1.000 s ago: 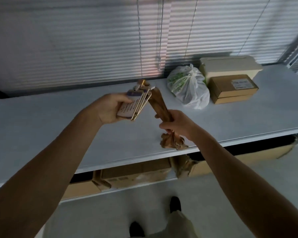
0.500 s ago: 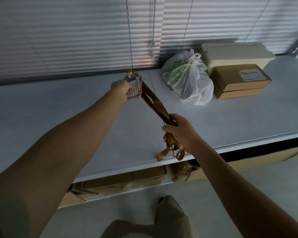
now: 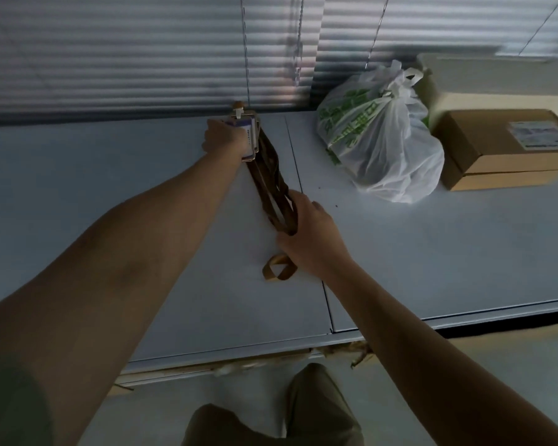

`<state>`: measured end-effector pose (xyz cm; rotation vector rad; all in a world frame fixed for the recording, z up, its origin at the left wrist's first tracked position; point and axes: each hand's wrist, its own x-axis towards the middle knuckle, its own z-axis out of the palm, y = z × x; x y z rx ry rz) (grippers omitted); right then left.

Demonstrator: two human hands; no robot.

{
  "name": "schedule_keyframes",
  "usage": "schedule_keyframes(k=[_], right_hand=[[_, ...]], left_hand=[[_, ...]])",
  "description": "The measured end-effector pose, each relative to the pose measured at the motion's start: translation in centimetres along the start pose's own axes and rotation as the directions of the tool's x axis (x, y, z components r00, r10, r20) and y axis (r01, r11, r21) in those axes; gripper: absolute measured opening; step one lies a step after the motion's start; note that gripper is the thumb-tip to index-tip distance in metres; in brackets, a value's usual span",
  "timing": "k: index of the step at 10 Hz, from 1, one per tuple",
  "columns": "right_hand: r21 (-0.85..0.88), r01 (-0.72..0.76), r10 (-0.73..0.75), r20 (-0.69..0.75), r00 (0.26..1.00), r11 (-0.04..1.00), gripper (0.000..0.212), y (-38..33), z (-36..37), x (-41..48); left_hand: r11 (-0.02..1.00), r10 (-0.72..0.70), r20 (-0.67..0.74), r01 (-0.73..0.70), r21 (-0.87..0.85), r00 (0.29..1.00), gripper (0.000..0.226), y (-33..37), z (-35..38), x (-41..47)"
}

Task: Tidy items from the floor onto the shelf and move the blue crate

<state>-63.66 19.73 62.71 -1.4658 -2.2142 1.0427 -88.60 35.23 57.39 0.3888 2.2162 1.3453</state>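
**Lanyard bundle stretched along the shelf top**

The left hand (image 3: 221, 140) is closed on the clear-sleeved badge cards (image 3: 249, 140) at upper centre; the right hand (image 3: 310, 233) grips the brown woven lanyard straps (image 3: 269, 181) nearer the frame's middle. The bundle's long axis runs diagonally between them, low over the white shelf surface (image 3: 110, 188). No blue crate in view

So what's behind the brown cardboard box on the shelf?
A larger cream box sits behind the brown cardboard box, against the window blinds. Only its top and part of its front show; the brown box covers its lower front, so whether the two touch cannot be told.
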Motion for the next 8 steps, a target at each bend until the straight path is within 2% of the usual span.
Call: schedule_keyframes(k=[1, 2, 3, 5, 7, 8], right_hand=[[-0.133, -0.002, 0.01, 0.061, 0.998, 0.991, 0.076, 0.0, 0.0, -1.5], [-0.055, -0.056, 0.063, 0.139, 0.988, 0.997, 0.076, -0.2, 0.2, -2.9], [0.042, -0.091, 0.083, 0.157, 0.984, 0.995, 0.077, -0.4, 0.8, -3.9], [-0.038, -0.09, 0.092, 0.057, 0.994, 0.995, 0.065, 0.3, 0.9, -5.5], [-0.089, -0.125, 0.13, 0.047, 0.99, 0.988, 0.067, 0.0, 0.5, -6.9], [-0.098, -0.178, 0.183, 0.05, 0.982, 0.979, 0.062, -0.8, -0.2, -7.9]], left_hand=[[0.999, 0.032, -0.035, -0.031, 0.021, 0.999, 0.038, 0.6, -1.3, -2.6], [0.996, 0.061, 0.04, -0.063, 0.062, 0.997, 0.05, 0.8, -2.0, -5.1], [0.993, 0.082, 0.057, -0.086, 0.079, 0.995, 0.064, 0.4, -2.1, -5.2], [0.987, 0.072, 0.082, -0.083, 0.138, 0.994, 0.065, -0.1, -2.5, -4.6], [0.965, 0.141, 0.076, -0.154, 0.213, 0.987, 0.059, -0.2, -5.1, -7.5], [0.948, 0.157, 0.143, -0.19, 0.256, 0.977, 0.062, -0.4, -7.7, -9.8]])
